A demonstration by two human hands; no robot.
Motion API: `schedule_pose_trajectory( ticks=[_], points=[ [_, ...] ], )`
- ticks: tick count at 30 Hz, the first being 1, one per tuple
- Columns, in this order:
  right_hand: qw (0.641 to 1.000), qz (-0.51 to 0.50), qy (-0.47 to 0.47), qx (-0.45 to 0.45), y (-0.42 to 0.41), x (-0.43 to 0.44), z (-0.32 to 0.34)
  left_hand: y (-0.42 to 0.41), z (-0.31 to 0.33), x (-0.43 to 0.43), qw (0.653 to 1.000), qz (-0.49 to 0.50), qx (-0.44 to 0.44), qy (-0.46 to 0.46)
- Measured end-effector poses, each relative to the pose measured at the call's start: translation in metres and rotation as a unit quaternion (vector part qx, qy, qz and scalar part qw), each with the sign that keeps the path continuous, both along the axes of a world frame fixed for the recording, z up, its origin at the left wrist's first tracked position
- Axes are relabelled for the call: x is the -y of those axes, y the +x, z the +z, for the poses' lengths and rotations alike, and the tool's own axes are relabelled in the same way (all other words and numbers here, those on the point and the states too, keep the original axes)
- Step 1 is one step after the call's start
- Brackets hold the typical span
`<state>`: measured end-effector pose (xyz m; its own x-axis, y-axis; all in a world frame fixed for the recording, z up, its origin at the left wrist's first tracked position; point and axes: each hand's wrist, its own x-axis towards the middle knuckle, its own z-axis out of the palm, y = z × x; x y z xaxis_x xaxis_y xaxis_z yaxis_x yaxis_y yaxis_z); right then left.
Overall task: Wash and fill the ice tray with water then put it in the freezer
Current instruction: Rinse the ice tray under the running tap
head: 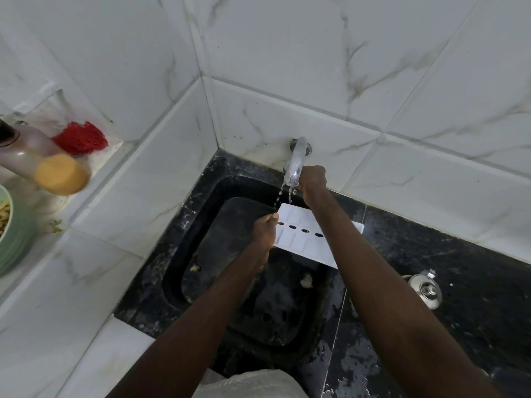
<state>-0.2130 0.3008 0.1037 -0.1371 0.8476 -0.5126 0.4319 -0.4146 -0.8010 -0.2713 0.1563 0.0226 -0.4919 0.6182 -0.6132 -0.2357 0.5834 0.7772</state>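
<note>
While the left hand (263,229) holds it, white ice tray (301,237) shows four dark holes

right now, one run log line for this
left hand holds ice tray over sink | right hand on tap | water running

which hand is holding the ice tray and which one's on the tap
The left hand grips the white ice tray by its left edge over the sink. The right hand is up at the tap, where water trickles onto the tray.
</note>
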Motion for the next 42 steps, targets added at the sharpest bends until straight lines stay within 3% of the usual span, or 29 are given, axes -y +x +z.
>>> schedule_pose_trajectory(
  ticks=[6, 13, 17, 21, 25, 33, 37, 39, 42],
  points=[
    [0.998, -0.044, -0.005, 0.047, -0.005, 0.000, 0.003, -0.004, -0.003, -0.001, 1.000, 0.005, -0.003, -0.003],
    [0.997, -0.077, 0.008, -0.011, 0.002, 0.001, -0.011, -0.004, -0.003, -0.002, 1.000, 0.010, 0.006, 0.010],
    [0.995, 0.012, 0.091, 0.040, 0.017, 0.013, -0.021, -0.007, -0.002, -0.001, 1.000, 0.015, 0.006, -0.001],
    [0.933, 0.205, 0.239, 0.172, 0.038, 0.030, -0.036, -0.011, -0.004, 0.001, 0.999, 0.034, -0.015, 0.001],
    [0.870, 0.337, 0.279, 0.229, 0.056, 0.058, -0.060, -0.008, -0.010, 0.011, 1.000, 0.018, -0.004, -0.020],
    [0.842, 0.348, 0.291, 0.293, 0.086, 0.094, -0.079, 0.005, -0.038, 0.037, 0.980, 0.016, 0.157, -0.123],
    [0.850, 0.351, 0.278, 0.278, 0.088, 0.096, -0.079, 0.004, -0.038, 0.036, 0.978, 0.023, 0.174, -0.117],
    [0.821, 0.423, 0.286, 0.254, 0.085, 0.095, -0.079, 0.004, -0.034, 0.034, 0.977, 0.035, 0.196, -0.078],
    [0.776, 0.477, 0.330, 0.248, 0.078, 0.092, -0.089, 0.005, -0.031, 0.029, 0.988, 0.038, 0.142, -0.041]
  ],
)
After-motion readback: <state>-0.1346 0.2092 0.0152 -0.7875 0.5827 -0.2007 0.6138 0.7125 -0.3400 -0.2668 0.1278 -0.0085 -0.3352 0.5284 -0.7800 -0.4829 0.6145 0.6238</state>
